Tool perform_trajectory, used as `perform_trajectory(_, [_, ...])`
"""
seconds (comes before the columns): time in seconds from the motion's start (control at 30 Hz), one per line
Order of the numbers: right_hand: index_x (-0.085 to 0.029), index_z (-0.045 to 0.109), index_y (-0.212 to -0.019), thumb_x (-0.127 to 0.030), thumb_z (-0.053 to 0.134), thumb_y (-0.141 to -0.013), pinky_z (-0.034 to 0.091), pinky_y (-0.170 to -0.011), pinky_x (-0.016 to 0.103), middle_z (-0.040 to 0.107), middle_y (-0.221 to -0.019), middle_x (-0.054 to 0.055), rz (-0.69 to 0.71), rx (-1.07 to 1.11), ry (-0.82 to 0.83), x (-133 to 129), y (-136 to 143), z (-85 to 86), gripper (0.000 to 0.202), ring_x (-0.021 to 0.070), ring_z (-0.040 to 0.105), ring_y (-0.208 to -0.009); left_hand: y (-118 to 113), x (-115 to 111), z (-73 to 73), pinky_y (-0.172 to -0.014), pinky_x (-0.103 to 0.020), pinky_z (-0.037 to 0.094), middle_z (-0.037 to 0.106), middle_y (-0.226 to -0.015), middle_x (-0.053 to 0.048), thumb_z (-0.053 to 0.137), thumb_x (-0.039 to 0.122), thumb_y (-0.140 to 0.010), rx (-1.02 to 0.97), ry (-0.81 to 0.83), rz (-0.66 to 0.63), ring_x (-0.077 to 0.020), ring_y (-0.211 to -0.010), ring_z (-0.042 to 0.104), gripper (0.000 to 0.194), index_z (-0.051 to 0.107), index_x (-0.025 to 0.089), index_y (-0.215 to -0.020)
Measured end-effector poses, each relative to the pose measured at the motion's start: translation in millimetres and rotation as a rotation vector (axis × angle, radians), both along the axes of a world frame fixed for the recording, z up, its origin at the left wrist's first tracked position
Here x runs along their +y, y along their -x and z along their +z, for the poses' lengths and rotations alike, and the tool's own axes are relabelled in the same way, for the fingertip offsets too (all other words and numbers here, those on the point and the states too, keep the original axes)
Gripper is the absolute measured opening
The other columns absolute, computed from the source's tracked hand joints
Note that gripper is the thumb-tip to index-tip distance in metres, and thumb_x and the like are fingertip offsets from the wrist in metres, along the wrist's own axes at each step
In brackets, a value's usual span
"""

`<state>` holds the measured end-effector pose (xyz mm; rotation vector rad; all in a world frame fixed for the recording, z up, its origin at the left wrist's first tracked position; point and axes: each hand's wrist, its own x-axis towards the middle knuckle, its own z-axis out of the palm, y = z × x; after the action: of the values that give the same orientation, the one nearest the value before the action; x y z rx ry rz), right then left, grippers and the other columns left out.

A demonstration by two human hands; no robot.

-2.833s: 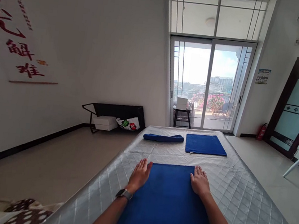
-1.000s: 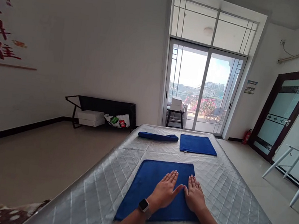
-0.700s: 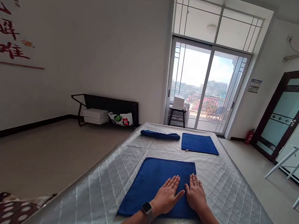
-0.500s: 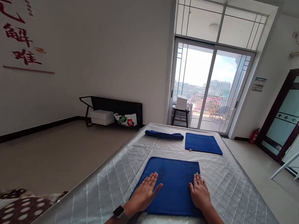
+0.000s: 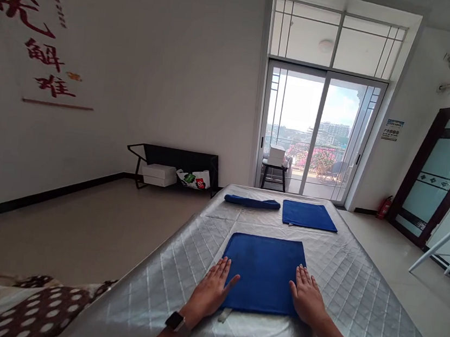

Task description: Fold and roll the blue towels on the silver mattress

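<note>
A blue square cloth (image 5: 263, 274) lies flat on a silver quilted cover (image 5: 171, 271), with a small pale tag at its near left corner. On its left edge rests my left hand (image 5: 212, 287), fingers stretched forward and thumb apart; a dark watch is on that wrist. My right hand (image 5: 308, 294) lies flat over the right edge, fingers extended. Neither hand grips anything. Farther back are a rolled or folded blue cloth (image 5: 252, 202) and a second flat blue cloth (image 5: 310, 215).
A brown polka-dot fabric (image 5: 39, 312) lies at the lower left. Beyond the cover stand a black rack (image 5: 181, 159) with a white box (image 5: 158, 174), and a sliding glass door (image 5: 297, 112). White table legs (image 5: 439, 247) and a fire extinguisher (image 5: 384, 207) are at right.
The view has shifted slightly left. My left hand now sits more at the left edge, my right hand slightly farther out. The cloth's near left tag shows more.
</note>
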<state>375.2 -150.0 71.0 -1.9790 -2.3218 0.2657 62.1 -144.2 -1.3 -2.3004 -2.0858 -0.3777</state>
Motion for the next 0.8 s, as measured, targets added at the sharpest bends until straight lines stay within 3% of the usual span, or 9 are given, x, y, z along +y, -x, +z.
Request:
perform_trajectory(0.13, [-0.009, 0.019, -0.157, -0.046, 0.019, -0.1, 0.011, -0.122, 0.037, 0.016, -0.164, 0.009, -0.011, 0.032, 0.039, -19, -3, -7.5, 0.068, 0.0205, 0.014, -0.152, 5, 1, 5.2, -0.121, -0.048, 0.026, 0.031, -0.159, -0.017, 0.019, 0.061, -0.098, 0.014, 0.024, 0.003, -0.028, -0.148, 0.027, 0.077, 0.033, 0.007, -0.151])
perform_trajectory(0.23, [-0.008, 0.019, -0.156, -0.047, 0.016, -0.1, 0.01, -0.122, 0.037, 0.013, -0.164, 0.008, -0.017, 0.048, 0.034, -23, -1, -8.6, 0.068, 0.0204, 0.012, -0.152, -15, 0, 18.8, -0.12, -0.048, 0.027, 0.034, -0.158, -0.02, 0.023, 0.06, -0.098, 0.027, 0.005, 0.041, -0.0297, -0.147, 0.03, 0.076, 0.036, 0.006, -0.15])
perform_trajectory(0.3, [-0.007, 0.019, -0.156, -0.046, 0.018, -0.1, 0.01, -0.123, 0.038, 0.012, -0.164, 0.009, -0.017, 0.044, 0.041, -24, 1, -7.3, 0.068, 0.0211, 0.012, -0.152, -48, -1, 29.6, -0.121, -0.046, 0.028, 0.035, -0.157, -0.019, 0.023, 0.059, -0.099, 0.033, -0.062, -0.026, -0.0288, -0.148, 0.029, 0.074, 0.037, 0.007, -0.15])
perform_trajectory(0.47, [-0.008, 0.02, -0.156, -0.036, 0.022, -0.099, 0.012, -0.123, 0.04, 0.014, -0.163, 0.01, 0.009, -0.007, 0.037, -26, 2, -4.3, 0.063, 0.0209, 0.011, -0.152, -156, -2, 43.9, -0.12, -0.042, 0.031, 0.038, -0.157, -0.013, 0.012, 0.054, -0.101, 0.008, -0.097, -0.377, -0.0225, -0.147, 0.032, 0.07, 0.039, 0.011, -0.149])
perform_trajectory(0.57, [-0.009, 0.02, -0.156, -0.026, 0.026, -0.096, 0.012, -0.123, 0.04, 0.015, -0.164, 0.009, 0.023, -0.044, 0.049, -27, 2, -3.3, 0.063, 0.0205, 0.01, -0.152, -186, 0, 40.4, -0.121, -0.041, 0.029, 0.036, -0.158, -0.013, 0.01, 0.054, -0.101, -0.013, -0.069, -0.448, -0.0217, -0.148, 0.029, 0.07, 0.036, 0.011, -0.15])
perform_trajectory(0.67, [-0.007, 0.02, -0.156, -0.032, 0.025, -0.098, 0.013, -0.123, 0.041, 0.015, -0.163, 0.01, 0.008, -0.025, 0.055, -27, 2, -3.4, 0.063, 0.0221, 0.012, -0.152, -174, 2, 30.9, -0.121, -0.044, 0.028, 0.035, -0.158, -0.012, 0.011, 0.055, -0.101, -0.021, -0.04, -0.425, -0.0227, -0.148, 0.028, 0.07, 0.035, 0.013, -0.151])
perform_trajectory(0.8, [-0.007, 0.021, -0.156, -0.042, 0.023, -0.1, 0.013, -0.123, 0.041, 0.015, -0.163, 0.01, -0.005, 0.021, 0.029, -25, 1, -8.4, 0.066, 0.0231, 0.014, -0.152, -106, 7, 15.8, -0.121, -0.048, 0.028, 0.033, -0.16, -0.012, 0.014, 0.061, -0.099, -0.008, -0.001, -0.285, -0.026, -0.149, 0.027, 0.073, 0.035, 0.015, -0.152])
